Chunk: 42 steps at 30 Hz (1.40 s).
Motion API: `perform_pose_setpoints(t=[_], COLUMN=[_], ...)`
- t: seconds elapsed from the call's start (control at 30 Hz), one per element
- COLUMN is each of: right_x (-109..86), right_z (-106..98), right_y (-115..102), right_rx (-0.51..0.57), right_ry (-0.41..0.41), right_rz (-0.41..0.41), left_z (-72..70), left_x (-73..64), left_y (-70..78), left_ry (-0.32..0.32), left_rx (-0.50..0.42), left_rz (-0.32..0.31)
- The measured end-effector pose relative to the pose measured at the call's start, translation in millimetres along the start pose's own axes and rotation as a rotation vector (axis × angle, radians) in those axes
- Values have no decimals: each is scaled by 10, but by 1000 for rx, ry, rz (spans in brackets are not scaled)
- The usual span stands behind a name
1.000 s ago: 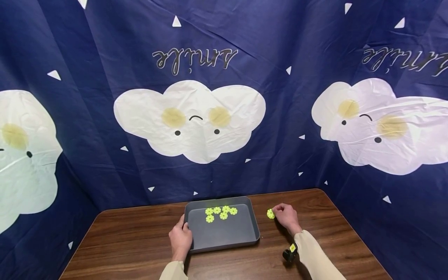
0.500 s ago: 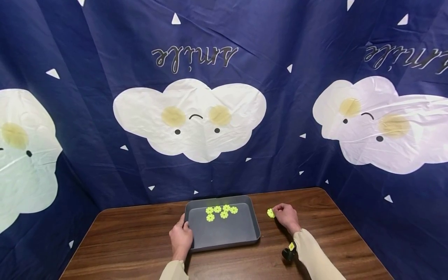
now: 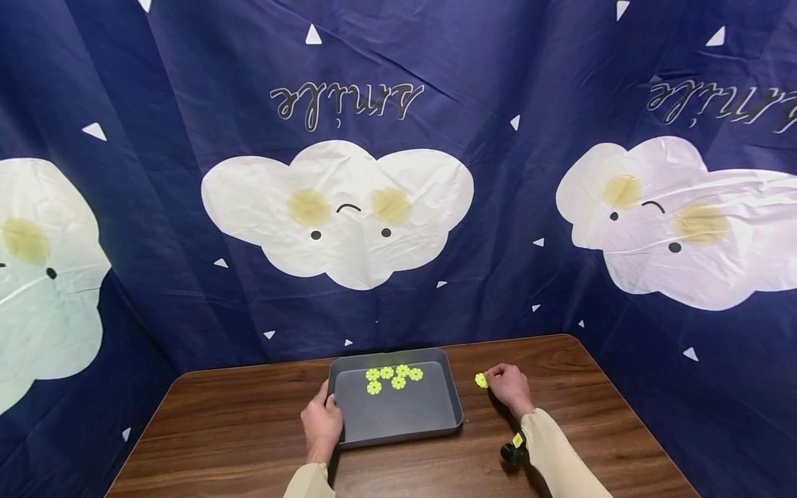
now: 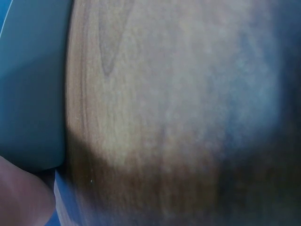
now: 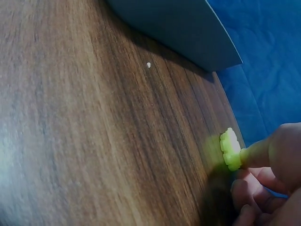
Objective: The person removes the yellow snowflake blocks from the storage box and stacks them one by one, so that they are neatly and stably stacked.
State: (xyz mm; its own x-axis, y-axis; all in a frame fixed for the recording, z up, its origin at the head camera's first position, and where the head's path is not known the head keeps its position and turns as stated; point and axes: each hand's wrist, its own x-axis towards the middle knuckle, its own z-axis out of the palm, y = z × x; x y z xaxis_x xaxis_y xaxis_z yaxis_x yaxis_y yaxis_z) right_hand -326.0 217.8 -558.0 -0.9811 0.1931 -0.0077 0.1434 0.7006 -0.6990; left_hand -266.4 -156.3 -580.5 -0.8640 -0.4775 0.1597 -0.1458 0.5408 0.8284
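Observation:
In the head view, a dark grey baking tray (image 3: 398, 415) lies on the table with several small yellow-green flower-shaped pieces (image 3: 373, 388) in its far half. My left hand (image 3: 322, 420) grips the tray's left side wall. Only a blurred fingertip (image 4: 23, 195) shows beside the tray's wall (image 4: 33, 84) in the left wrist view. To the right of the tray, my right hand (image 3: 509, 385) pinches another yellow-green flower-shaped piece (image 5: 230, 148) between thumb and finger, low over the tabletop. Its near edge is hidden behind the fingertips.
A brown wood-grain table (image 3: 236, 429) carries everything. Dark blue curtain (image 3: 498, 290) with white clouds encloses its back and sides. A tiny pale speck (image 5: 148, 65) lies on the wood near the tray. The black wrist camera (image 3: 513, 453) sits at the right cuff.

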Motion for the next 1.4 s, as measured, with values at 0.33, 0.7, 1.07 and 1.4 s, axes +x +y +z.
perform_pose_setpoints(t=[0.33,0.7,1.07,1.4], right_x=[3,-1,-9,-2], right_z=[12,18,21,43], right_y=[-18,-31,-14,7], right_rx=[-7,-22,-17,-14], right_ry=[8,16,15,30], right_rz=[9,3,10,11], left_z=[-4,-23,-24,-13], left_x=[9,-5,-15,-15], left_y=[9,20,31,22], left_ry=[0,15,9,16], left_rx=[-2,1,-10,-11], left_rz=[-4,21,12,18])
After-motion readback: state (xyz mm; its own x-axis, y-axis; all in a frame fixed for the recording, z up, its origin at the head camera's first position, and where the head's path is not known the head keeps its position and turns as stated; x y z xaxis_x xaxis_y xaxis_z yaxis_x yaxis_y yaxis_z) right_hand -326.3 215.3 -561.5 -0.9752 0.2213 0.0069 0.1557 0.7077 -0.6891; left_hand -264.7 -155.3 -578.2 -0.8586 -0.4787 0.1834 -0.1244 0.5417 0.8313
